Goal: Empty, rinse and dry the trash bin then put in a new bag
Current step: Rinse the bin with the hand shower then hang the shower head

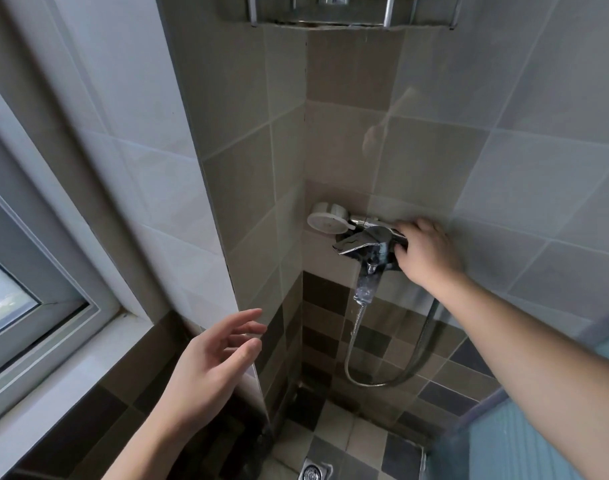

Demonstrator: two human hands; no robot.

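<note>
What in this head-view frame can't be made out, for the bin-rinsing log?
- Trash bin: not in the head view at all.
- Right hand fingers: curled over the faucet, whose right end they hide.
- Floor drain: cut off by the bottom edge.
- Metal rack: cut off by the top edge.
- Left hand: open, holding nothing.

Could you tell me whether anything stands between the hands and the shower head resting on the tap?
Nothing visible does. The right hand already grips the tap beside the shower head. The left hand hangs open, lower left, with only open air toward it. No trash bin is in view.
</note>
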